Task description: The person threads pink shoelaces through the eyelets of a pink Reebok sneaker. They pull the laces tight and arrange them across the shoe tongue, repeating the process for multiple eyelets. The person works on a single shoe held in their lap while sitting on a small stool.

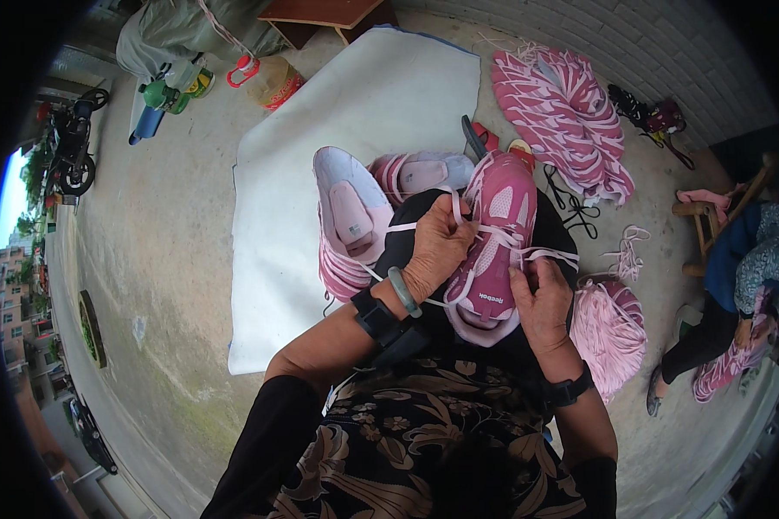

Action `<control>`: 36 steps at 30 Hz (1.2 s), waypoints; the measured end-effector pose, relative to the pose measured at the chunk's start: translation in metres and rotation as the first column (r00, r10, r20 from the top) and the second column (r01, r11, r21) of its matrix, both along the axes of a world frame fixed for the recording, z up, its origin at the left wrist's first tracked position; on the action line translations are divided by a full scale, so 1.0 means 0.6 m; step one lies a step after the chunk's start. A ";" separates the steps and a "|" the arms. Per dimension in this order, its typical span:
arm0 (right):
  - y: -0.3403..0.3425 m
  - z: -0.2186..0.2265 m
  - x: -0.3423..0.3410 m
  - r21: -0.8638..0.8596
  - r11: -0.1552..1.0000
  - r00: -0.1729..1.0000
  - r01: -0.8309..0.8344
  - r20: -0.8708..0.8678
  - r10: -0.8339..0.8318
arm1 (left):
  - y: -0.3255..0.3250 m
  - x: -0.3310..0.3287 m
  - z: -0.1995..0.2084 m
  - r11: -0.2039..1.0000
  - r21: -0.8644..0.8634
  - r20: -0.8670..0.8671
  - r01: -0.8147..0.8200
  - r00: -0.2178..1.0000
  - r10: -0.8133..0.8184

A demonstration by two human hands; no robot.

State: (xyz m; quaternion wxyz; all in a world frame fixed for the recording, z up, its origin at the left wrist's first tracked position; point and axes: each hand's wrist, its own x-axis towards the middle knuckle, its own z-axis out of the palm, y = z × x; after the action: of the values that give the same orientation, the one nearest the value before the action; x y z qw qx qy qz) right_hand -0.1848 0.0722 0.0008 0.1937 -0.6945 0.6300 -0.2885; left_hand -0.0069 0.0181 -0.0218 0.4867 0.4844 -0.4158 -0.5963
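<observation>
A pink sneaker (493, 246) rests on my lap, sole end toward me. My left hand (437, 251) grips its left side and pinches a pale pink lace (407, 227) that runs across the eyelets. On the sneaker's right side, my right hand (541, 303) holds the other lace end (552, 254). A green bangle and a black band sit on my left wrist. A black watch is on my right wrist.
More pink sneakers (350, 216) are stacked on a white sheet (320, 130) to my left. A bundle of pink laces (610, 333) lies at my right, and a large coil of laces (567, 117) lies farther off. Another person (736, 303) sits on a wooden chair at right.
</observation>
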 end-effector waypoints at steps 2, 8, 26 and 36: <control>0.001 -0.002 0.000 -0.011 1.000 1.000 0.013 0.011 -0.012 | -0.001 0.000 -0.007 1.000 -0.028 0.032 -0.001 0.999 0.002; 0.005 -0.003 0.003 0.001 0.998 0.992 0.070 0.109 -0.070 | -0.008 -0.004 -0.029 0.995 -0.101 0.121 0.003 0.993 0.010; -0.039 -0.030 -0.021 0.283 0.959 0.693 -0.033 0.697 -0.182 | -0.009 -0.004 0.002 0.989 -0.116 0.070 0.096 0.994 -0.088; -0.041 -0.018 -0.011 0.196 0.974 0.424 -0.112 0.896 -0.131 | -0.011 -0.001 0.005 0.990 -0.062 0.071 0.128 0.990 -0.123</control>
State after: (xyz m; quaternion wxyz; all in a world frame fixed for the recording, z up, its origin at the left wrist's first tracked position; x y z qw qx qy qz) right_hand -0.1914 0.0476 -0.0099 0.5770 -0.4002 0.4596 -0.5438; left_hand -0.0073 0.0115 -0.0185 0.4499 0.4605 -0.4811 -0.5951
